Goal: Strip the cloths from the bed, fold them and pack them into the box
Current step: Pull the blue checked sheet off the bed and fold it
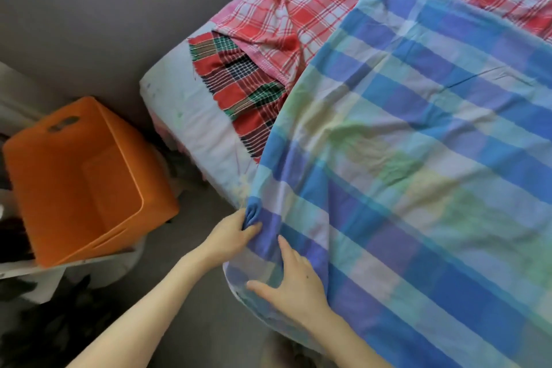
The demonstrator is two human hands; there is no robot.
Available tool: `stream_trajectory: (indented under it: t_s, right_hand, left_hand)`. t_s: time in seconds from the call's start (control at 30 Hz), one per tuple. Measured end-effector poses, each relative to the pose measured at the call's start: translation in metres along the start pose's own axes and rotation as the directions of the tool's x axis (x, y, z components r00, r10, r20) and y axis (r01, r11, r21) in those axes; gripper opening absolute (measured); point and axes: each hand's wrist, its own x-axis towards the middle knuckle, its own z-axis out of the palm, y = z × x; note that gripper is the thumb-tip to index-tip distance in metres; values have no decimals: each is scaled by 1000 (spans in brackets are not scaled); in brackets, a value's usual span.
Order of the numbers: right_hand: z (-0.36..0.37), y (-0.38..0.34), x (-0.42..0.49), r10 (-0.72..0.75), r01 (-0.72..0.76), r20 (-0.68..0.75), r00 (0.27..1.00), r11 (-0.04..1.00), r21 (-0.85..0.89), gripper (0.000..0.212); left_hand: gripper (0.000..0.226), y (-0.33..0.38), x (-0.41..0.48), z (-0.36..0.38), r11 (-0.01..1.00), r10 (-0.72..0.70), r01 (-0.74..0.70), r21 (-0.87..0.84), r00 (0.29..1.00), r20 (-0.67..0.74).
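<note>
A large blue, green and white checked cloth (418, 158) lies spread over the bed, covering most of the right side. My left hand (230, 236) pinches its bunched near-left corner at the bed's edge. My right hand (294, 281) rests flat on the cloth's near edge, fingers spread. Beyond it, a red and white checked cloth (313, 6) lies rumpled at the far end. A smaller red, green and black tartan cloth (239, 81) sticks out between them. An orange plastic box (53, 176) stands on the left, holding nothing.
The pale bedsheet (191, 116) shows along the bed's left edge. Grey floor (89, 24) runs between bed and box. The box sits tilted on a white surface (35, 275), with dark clutter (59, 323) at the lower left.
</note>
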Motion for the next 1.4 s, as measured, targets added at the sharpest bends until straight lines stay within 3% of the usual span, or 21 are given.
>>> stream_trajectory:
  t_s: [0.03,0.1,0.17,0.2,0.27,0.33,0.4,0.47,0.53,0.63,0.7,0.77,0.83,0.9,0.97,1.03,1.13,1.2,1.27,1.33,1.4]
  right_hand:
    - [0,-3,-8,37,-43,71,997,996,84,139]
    - [4,-6,-21,57,-61,27,998,979,193,130]
    - [10,-8,-31,73,-39,-96,993,946,322,95]
    - [11,-7,-32,91,-27,-148,985,921,388,63]
    - [5,-6,-31,100,34,-247,964,873,487,12]
    - [-9,-2,-32,88,64,-231,969,813,578,3]
    - [-34,3,-36,76,13,-105,992,748,663,9]
    - [-63,9,-40,47,-98,90,995,665,740,23]
    - [-87,14,-41,12,-204,252,968,626,752,38]
    - [-102,11,-42,34,-275,311,950,564,779,19]
    - [-104,6,-44,87,-298,297,951,513,805,17]
    - [-100,0,-52,134,-252,214,968,512,821,15]
    - [-87,-9,-66,162,-140,52,985,600,787,7]
    - [-65,-19,-88,189,-3,-168,968,675,738,17]
    - [-41,-34,-114,144,139,-326,934,696,705,34]
    - [-19,-48,-134,17,216,-335,942,734,644,50]
    - [11,-53,-134,-16,164,-365,931,911,377,58]
    - [22,-51,-126,14,149,-503,864,948,283,36]
    - [25,-51,-119,-26,186,-608,794,961,202,10]
    - [16,-52,-119,-15,223,-654,756,946,236,11]
    - [-5,-56,-126,13,272,-639,769,898,345,20]
  left_hand:
    - [17,12,-6,2,999,9,-9,-37,1000,-14]
    - [12,34,-14,3,985,6,-9,-170,1000,-21]
    - [11,49,-23,4,942,-29,37,-333,999,29]
    - [18,55,-30,5,924,-36,57,-379,997,62]
    - [35,57,-44,6,943,-13,47,-330,994,105]
    - [45,49,-59,7,960,104,-59,-274,983,154]
    - [42,32,-72,3,940,213,-138,-313,952,219]
    - [39,12,-83,0,956,244,-186,-227,934,262]
    - [53,1,-91,2,966,238,-189,-174,914,329]
    - [82,-4,-104,10,877,325,-113,-466,855,404]
    - [77,-3,-112,15,743,398,-74,-665,848,350]
    - [56,3,-122,18,633,388,-117,-766,904,182]
    - [30,9,-132,16,609,301,-190,-770,954,3]
    - [27,17,-141,11,625,216,-210,-752,972,-92]
    - [26,22,-147,4,665,199,-215,-715,974,-109]
    - [16,25,-152,-1,714,183,-198,-671,979,-95]
    - [18,25,-154,-7,815,144,-215,-539,975,-171]
    - [19,24,-155,-15,905,230,-316,-285,927,-297]
    - [17,24,-161,-25,912,387,-409,23,841,-378]
    - [17,23,-168,-38,838,543,-459,295,755,-368]
    - [19,22,-170,-51,761,613,-437,480,727,-310]
